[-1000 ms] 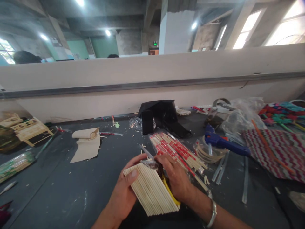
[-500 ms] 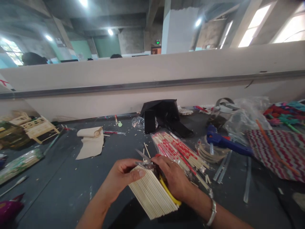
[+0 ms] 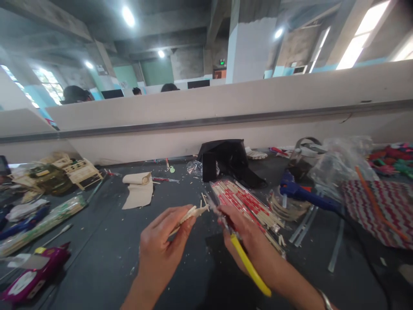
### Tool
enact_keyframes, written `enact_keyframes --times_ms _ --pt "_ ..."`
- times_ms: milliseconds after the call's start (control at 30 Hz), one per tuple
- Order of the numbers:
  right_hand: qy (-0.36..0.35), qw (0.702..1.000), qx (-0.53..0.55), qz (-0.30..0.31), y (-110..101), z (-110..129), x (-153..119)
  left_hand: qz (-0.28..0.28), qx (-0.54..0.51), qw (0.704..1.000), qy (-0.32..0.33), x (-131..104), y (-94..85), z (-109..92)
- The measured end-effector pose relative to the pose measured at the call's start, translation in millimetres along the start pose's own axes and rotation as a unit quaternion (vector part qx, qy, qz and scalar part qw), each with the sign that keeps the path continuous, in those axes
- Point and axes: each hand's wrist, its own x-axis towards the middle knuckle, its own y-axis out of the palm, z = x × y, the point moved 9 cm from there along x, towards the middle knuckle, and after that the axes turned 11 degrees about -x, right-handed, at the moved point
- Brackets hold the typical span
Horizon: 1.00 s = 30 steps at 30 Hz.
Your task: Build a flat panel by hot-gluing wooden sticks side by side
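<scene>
My left hand [image 3: 163, 239] pinches a panel of thin wooden sticks [image 3: 187, 215], now seen nearly edge-on. A pale thin piece juts from its end toward the right; I cannot make out whether it is fabric or paper. In my right hand [image 3: 248, 237] are scissors with a yellow handle [image 3: 250, 265], fingers wrapped round them. The blades point up and away, a little apart from the panel. Beyond the hands, a plastic pack of wooden sticks with red labels [image 3: 243, 200] lies on the dark table.
A blue glue gun [image 3: 306, 196] with glue sticks [image 3: 337, 247] lies at right, by a striped cloth [image 3: 376, 211]. A rolled beige cloth [image 3: 138, 193], a black phone [image 3: 209, 167] and miniature wooden furniture [image 3: 84, 172] sit farther back. A purple tool [image 3: 35, 275] is at left.
The stick panel has turned from its flat face to nearly edge-on in my left hand. The scissors have come away from it to the right. The view has shifted slightly left.
</scene>
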Motion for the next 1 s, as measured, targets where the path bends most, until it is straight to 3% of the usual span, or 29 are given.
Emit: enact_keyframes --times_ms 100,433,667,1000 --pt "-0.009 0.999 -0.033 0.032 6 16 -8 0.005 0.022 0.999 0.046 -3 8.6 -10" --pt "-0.014 0.995 -0.101 0.02 -3 28 -12 0.033 0.087 0.986 0.137 -16 25.1 -27" --pt "-0.008 0.996 -0.087 0.016 0 27 -13 0.038 0.103 0.985 0.134 -16 27.3 -24" --pt "0.025 0.995 -0.081 0.059 8 20 -7 0.077 0.168 0.975 0.127 -5 34.8 -29"
